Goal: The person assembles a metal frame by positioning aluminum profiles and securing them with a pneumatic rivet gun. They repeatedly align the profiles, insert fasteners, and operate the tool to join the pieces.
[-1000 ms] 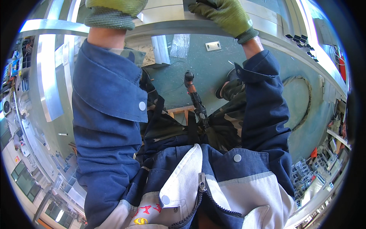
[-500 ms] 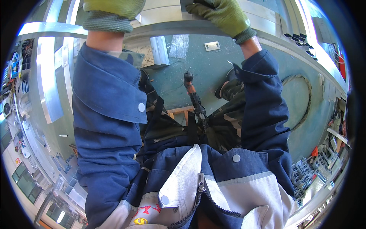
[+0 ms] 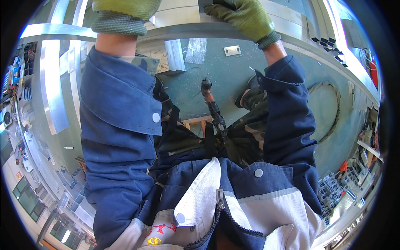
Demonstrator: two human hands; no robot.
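At the frame's near edge, a small dark piece (image 3: 203,5) sits beside our right hand (image 3: 245,18), partly cut off by the top of the view. That hand, in a green glove, has its fingers bent inward over the frame; we cannot tell whether they grip the dark piece or only rest near it. Our left hand (image 3: 125,12), gloved alike, is farther along the same edge to the left. Its fingers run out of view, so we cannot tell how open it is or what it holds.

Between our hands lies a pale flat profile (image 3: 179,16), just beyond the grey metal beam (image 3: 191,31) that forms the frame's near edge. Toward the frame's right end, we see a cluster of small dark square ends (image 3: 329,43).

Below that edge, on the green floor (image 3: 189,85), lie a small metal plate with slots (image 3: 232,50), a clear plastic wrapping (image 3: 196,50) and a silver channel piece (image 3: 175,55). A black-wrapped rod (image 3: 215,114) with a rounded dark head rises between our legs. A looped hose (image 3: 336,112) lies off to our right, with piled cut profiles (image 3: 339,191) nearer us. Long bright profiles (image 3: 52,87) stretch along our left.
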